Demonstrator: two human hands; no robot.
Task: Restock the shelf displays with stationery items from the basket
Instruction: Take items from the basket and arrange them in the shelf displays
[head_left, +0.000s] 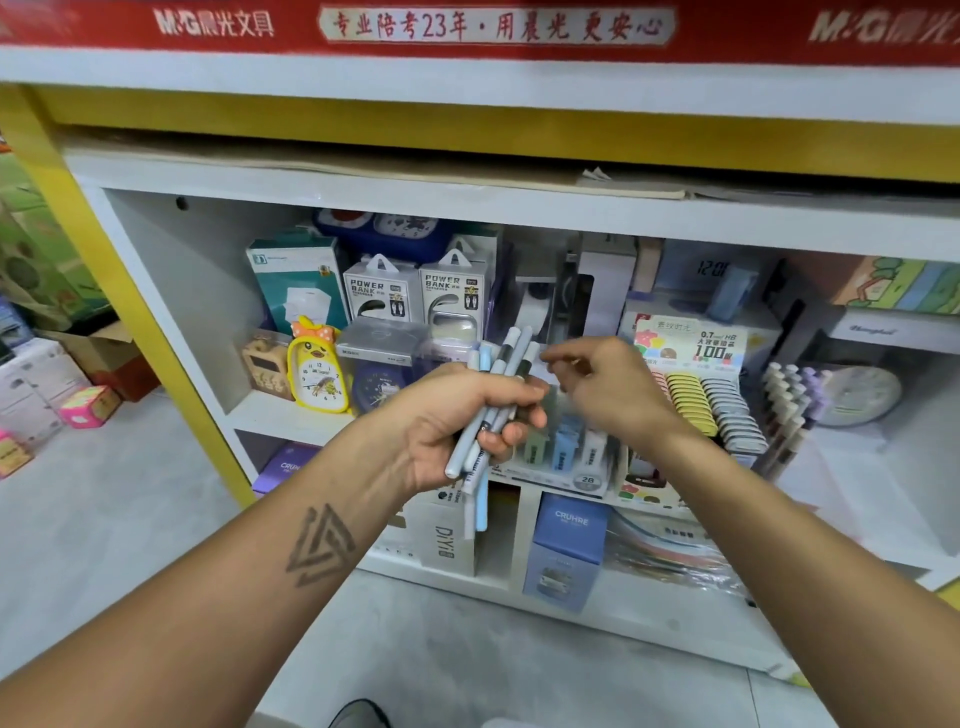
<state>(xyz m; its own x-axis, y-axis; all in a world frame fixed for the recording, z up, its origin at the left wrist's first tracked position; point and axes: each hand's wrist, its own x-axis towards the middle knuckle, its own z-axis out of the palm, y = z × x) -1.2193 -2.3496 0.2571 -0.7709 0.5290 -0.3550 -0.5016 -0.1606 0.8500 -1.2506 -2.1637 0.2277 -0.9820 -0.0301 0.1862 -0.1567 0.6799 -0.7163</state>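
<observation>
My left hand (457, 421) is closed around a bundle of pens (503, 364) with pale blue, white and grey barrels, held in front of the white shelf (291, 415). The pens stick out above and below the fist. My right hand (608, 384) hovers just right of the pen tips, fingers bent and pinched together, with nothing clearly in it. Behind the hands stands a pencil-lead display (691, 358) with rows of yellow and grey cases, and a rack of pens (784, 410) to its right. No basket is in view.
The shelf holds power bank boxes (415, 291), a yellow duck clock (316, 369), a round clock (862, 395) and blue boxes (569, 551) on the lowest level. A yellow frame post (104, 270) stands at left, with cartons on the floor beyond it.
</observation>
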